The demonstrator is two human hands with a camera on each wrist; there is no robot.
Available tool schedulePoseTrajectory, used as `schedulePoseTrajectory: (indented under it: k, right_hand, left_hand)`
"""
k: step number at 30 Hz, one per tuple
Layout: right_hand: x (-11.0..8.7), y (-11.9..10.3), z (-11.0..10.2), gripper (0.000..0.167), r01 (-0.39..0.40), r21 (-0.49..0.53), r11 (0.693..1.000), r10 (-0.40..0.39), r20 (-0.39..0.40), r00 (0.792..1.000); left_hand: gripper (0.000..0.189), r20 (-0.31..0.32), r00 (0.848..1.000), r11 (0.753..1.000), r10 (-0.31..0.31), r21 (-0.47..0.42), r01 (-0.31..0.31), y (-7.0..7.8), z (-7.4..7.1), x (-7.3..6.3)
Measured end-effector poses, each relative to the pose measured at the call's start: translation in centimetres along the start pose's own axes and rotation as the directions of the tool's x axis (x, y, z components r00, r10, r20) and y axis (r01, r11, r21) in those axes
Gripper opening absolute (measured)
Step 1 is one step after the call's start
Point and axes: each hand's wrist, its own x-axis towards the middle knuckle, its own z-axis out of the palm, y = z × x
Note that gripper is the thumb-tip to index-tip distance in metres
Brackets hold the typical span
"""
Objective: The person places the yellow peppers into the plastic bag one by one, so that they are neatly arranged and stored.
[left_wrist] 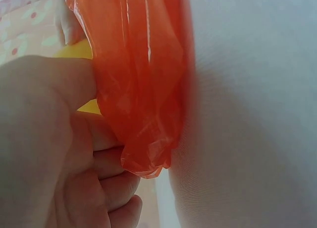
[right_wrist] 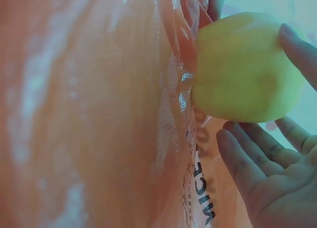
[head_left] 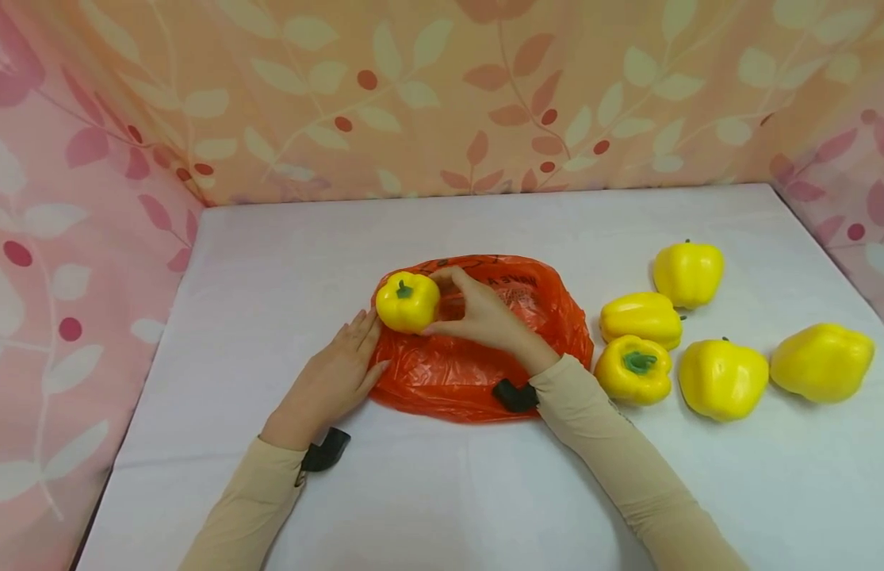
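Note:
My right hand (head_left: 477,311) holds a yellow bell pepper (head_left: 407,302), stem up, over the left end of a red plastic bag (head_left: 449,361). Its thumb and fingertips sit on opposite sides of the pepper (right_wrist: 242,69) in the right wrist view. Flat beside the bag's left edge lies my left hand (head_left: 342,365), fingers extended and thumb at the plastic. Up close in the left wrist view, the thumb and fingers of that left hand (left_wrist: 64,119) touch the bag's crumpled edge (left_wrist: 143,99), which hides some fingertips. Dark print shows on the bag.
To the right of the bag, several yellow bell peppers stand or lie in a loose group, among them one on its side (head_left: 641,317) and one far right (head_left: 821,362). A white cloth covers the table (head_left: 442,492). Floral curtains (head_left: 442,95) border its back and sides.

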Motion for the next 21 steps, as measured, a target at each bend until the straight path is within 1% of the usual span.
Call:
schedulePoseTrajectory:
  k: [3, 6, 11, 15, 21]
  right_hand:
    - [-0.06, -0.10, 0.12, 0.067, -0.007, -0.017, 1.000, 0.007, 0.004, 1.000]
    - [-0.13, -0.14, 0.24, 0.067, -0.020, -0.011, 1.000, 0.021, 0.006, 1.000]
    - [-0.06, -0.05, 0.32, 0.068, -0.040, -0.012, 0.999, 0.040, -0.008, 0.999]
    - [0.03, -0.04, 0.29, 0.074, -0.053, -0.020, 0.998, 0.053, -0.006, 0.999]
    - [0.07, -0.31, 0.19, 0.079, -0.050, -0.045, 0.998, 0.050, 0.001, 0.999]
  left_hand:
    - [0.066, -0.002, 1.000, 1.000, 0.002, 0.002, -0.002, -0.09, 0.16, -0.01]
    - [0.065, 0.001, 1.000, 1.000, 0.001, -0.005, -0.001, -0.09, 0.17, 0.03]
    - [0.066, 0.011, 1.000, 1.000, -0.003, -0.012, 0.003, -0.08, 0.08, 0.13]
    - [0.067, 0.014, 1.000, 1.000, -0.004, -0.013, 0.005, -0.08, 0.03, 0.20]
    - [0.067, 0.013, 1.000, 1.000, -0.008, -0.005, 0.008, -0.06, 0.03, 0.16]
